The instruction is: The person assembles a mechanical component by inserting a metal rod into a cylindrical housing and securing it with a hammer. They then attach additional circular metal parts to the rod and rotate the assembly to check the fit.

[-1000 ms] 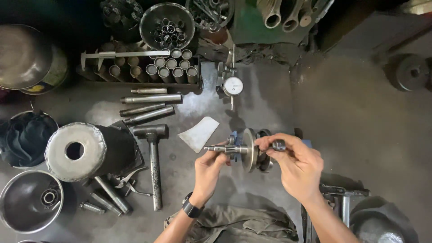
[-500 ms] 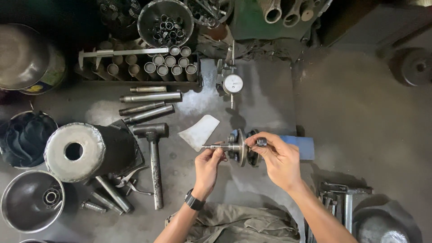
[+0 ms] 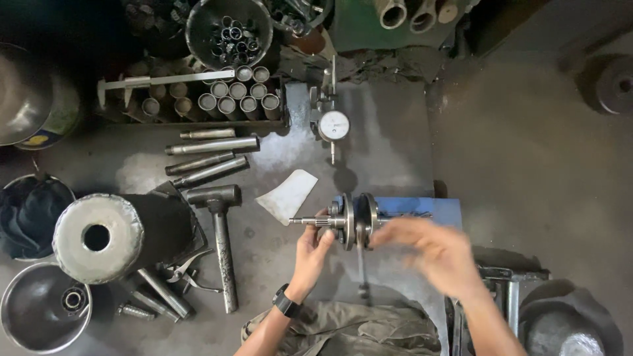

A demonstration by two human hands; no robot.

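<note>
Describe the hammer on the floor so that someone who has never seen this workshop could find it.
Start at the big steel cylinder lying at the left. The hammer lies just right of it, head up, handle toward the viewer. Unlike the plain round bars above, it has a crosswise head.

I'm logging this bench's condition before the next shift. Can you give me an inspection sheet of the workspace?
Surface: grey metal bench, stained and worn.
Job's things: crankshaft assembly, shaft end pointing left, a rod hanging below.
Clutter: hammer, loose steel rods, dial gauge, heavy cylinder, bowl of small rings, pliers.
Hands: left hand grips the shaft end; right hand blurred, beside the assembly, contact unclear.
Cables: nothing seen.
Surroundings: pipes at the top, metal bowls at the left.
</note>
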